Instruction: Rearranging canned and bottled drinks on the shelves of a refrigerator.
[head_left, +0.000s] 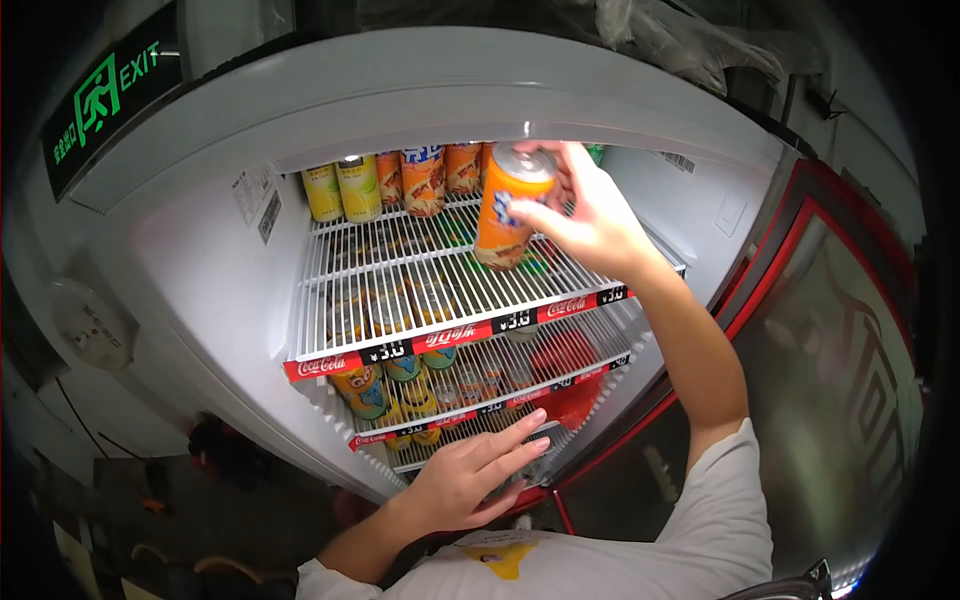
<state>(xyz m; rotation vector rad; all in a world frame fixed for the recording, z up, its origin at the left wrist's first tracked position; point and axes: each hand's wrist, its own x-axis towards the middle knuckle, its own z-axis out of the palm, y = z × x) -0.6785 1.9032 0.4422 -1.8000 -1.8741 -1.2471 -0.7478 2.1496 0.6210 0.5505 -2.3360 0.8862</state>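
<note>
My right hand (592, 217) grips an orange drink can (501, 229) near its top, holding it slightly tilted over the front part of the top wire shelf (330, 307) of an upright drinks fridge. Behind it on that shelf stand more orange cans (424, 180), two yellow-green cans (360, 191) at the left and a partly hidden green one at the right. My left hand (480, 469) is low in front of the lower shelves, fingers spread, with nothing in it.
Yellow and blue cans (360, 390) stand on the second shelf (480, 405), among other drinks. The red-framed glass door (795, 360) stands open at the right. The fridge's white side wall (217, 277) bounds the left. Clear plastic wrap (675, 37) lies above.
</note>
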